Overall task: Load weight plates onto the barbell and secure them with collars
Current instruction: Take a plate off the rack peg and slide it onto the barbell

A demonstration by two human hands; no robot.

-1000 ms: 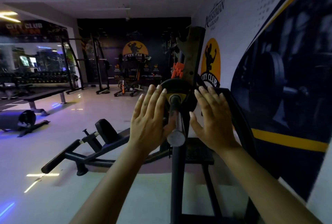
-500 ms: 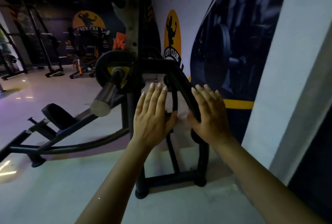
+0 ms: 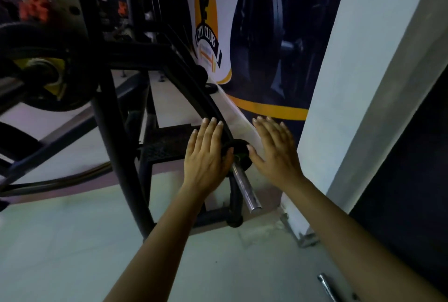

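Dim gym flooring and a wall mural [image 3: 206, 37] with a club logo are seen behind a black rack frame [image 3: 114, 136], against which the action is set. Low on that frame, a small black plate [image 3: 238, 153] is seated on a short steel peg [image 3: 244, 186], whose long axis runs from the frame down and toward the viewer, its free end pointing at the camera's lower right. The left hand [image 3: 206, 156] is laid flat on the plate's left edge and the right hand [image 3: 274, 151] is spread just beside its right edge; both are flattened, fingers extended, with nothing clasped yet. The plate thus lies directly between the two palms, with the left hand judged nearer, apparently touching it. A loaded bar end [image 3: 36, 76] with a larger plate [image 3: 72, 88] is seen at upper left, well apart. Any removal is judged to require sliding the plate along the peg's axis, toward the body, before it is carried leftward.
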